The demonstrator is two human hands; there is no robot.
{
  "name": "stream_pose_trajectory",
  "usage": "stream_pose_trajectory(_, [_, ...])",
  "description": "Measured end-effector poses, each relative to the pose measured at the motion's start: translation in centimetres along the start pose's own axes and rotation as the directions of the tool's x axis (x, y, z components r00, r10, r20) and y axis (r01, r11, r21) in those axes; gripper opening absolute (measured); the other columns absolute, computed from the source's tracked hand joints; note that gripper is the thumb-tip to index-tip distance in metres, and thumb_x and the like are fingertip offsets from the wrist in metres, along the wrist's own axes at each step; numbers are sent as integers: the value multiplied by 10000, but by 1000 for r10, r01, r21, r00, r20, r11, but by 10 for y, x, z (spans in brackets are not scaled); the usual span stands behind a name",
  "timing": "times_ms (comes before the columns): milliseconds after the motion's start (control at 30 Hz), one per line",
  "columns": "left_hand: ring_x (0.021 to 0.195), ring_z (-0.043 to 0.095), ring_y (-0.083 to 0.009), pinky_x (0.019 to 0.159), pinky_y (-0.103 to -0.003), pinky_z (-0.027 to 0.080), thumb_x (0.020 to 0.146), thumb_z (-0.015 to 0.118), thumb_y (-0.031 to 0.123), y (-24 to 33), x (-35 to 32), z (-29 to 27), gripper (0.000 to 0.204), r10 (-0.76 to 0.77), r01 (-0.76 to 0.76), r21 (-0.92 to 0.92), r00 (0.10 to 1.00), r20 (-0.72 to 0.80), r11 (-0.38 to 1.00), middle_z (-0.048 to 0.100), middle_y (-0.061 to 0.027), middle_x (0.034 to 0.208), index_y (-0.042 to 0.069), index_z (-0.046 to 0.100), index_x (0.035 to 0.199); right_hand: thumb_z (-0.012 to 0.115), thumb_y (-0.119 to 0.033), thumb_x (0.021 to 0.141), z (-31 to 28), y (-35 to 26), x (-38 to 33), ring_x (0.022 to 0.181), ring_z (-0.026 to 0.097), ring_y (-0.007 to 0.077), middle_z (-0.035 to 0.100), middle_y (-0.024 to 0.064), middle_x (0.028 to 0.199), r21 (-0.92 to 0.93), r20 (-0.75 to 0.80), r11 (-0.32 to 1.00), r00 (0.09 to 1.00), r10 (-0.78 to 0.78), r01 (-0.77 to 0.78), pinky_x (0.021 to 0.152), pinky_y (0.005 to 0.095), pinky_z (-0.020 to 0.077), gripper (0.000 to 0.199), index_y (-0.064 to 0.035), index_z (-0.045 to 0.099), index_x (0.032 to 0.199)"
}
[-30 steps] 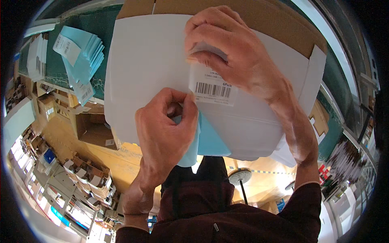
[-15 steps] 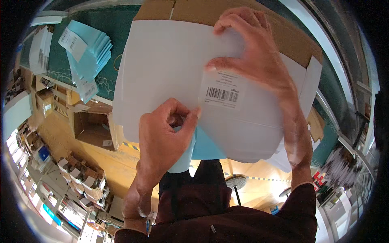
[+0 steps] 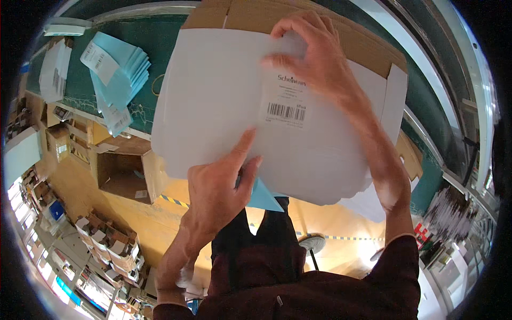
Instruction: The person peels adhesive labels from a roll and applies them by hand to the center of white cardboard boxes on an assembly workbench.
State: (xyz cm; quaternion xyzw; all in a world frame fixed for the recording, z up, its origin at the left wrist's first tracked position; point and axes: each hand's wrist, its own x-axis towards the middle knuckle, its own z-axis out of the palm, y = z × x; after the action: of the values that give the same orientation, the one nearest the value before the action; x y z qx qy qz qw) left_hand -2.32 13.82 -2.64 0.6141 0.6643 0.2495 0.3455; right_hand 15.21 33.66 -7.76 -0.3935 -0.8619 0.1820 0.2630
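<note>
A white sheet-like stack (image 3: 213, 80) lies on a brown cardboard box in front of me. Stuck to its middle is a white barcode label (image 3: 286, 112). My left hand (image 3: 216, 186) is at the stack's near edge, index finger stretched toward the label and the other fingers curled. A light blue sheet (image 3: 264, 196) pokes out from under its thumb; where the fingers meet it is hidden. Over the label's upper part, slightly blurred, is my right hand (image 3: 314, 58), thumb and fingers apart in a C shape with nothing between them.
On the green table (image 3: 160, 42) at the left lies a fanned pile of light blue sheets (image 3: 120, 69) with white labels. White packs (image 3: 55, 72) stand at the far left. Below the table edge is an open cardboard box (image 3: 124, 173). A round-topped stand (image 3: 313, 244) is by my legs.
My left index finger has straightened out of a pinch toward the label. The blue sheet shows less beside that hand. My right hand has shifted slightly left.
</note>
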Motion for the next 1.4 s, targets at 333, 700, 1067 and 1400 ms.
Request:
stream_pose_trajectory(333, [439, 492, -110, 487, -277, 412, 863, 775, 244, -41, -17, -43, 705, -283, 321, 82, 909, -307, 943, 568, -57, 541, 19, 464, 1453, 811, -578, 723, 2, -2, -1, 1277, 413, 316, 514, 129, 1362, -190, -4, 982, 1000, -6, 6, 1076, 490, 314, 835, -84, 568, 1351])
stream_pose_trajectory(700, [503, 433, -20, 521, -195, 312, 855, 797, 289, -70, -24, -57, 792, -637, 593, -274, 764, -106, 757, 553, 0, 560, -45, 410, 1459, 772, -414, 840, -5, -18, -18, 1347, 352, 349, 428, 123, 1448, -96, -67, 984, 987, 144, -150, 1129, 512, 286, 742, -128, 443, 1442])
stream_pose_trajectory(1067, [588, 542, -19, 569, -174, 398, 924, 713, 203, -69, -22, -47, 743, -523, 419, -489, 847, -91, 765, 655, -43, 631, -113, 326, 1474, 731, -494, 847, 10, -42, -57, 1416, 233, 455, 305, 235, 1513, -400, -193, 863, 949, 249, -308, 1166, 579, 210, 939, -17, 268, 1511])
stream_pose_trajectory(1400, [652, 575, -41, 653, -195, 459, 915, 729, 217, -64, -20, -44, 794, -550, 416, -537, 828, -110, 734, 677, -60, 662, -160, 293, 1460, 740, -517, 824, 18, -81, -70, 1476, 113, 455, 169, 209, 1599, -371, -126, 865, 941, 313, -337, 1186, 589, 184, 1017, -84, 186, 1559])
